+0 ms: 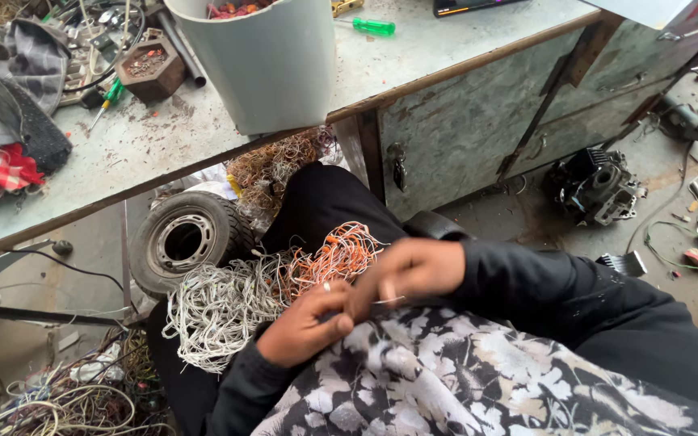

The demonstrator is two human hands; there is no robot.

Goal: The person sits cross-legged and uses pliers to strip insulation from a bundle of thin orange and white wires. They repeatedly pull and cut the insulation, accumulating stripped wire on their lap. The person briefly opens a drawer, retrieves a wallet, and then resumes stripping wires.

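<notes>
Seen from the head camera, a tangled bundle of wires [228, 303], white at one side and orange at the other, was held on the lap of a seated person beside a cluttered workbench [414, 56]. The left hand [304, 327] was closed, its fingers curled and pressed together on the near edge of the bundle. The right hand [414, 270] was blurred, and a thin white strand [389, 300] appeared pinched between its fingertips, though this could not be told for certain. A single wire was judged to be in the course of being drawn out from the tangle. A firm hold on the bundle and a steady pull would be called for next. A small tyre [187, 238] lay just behind the wires, under the bench.
</notes>
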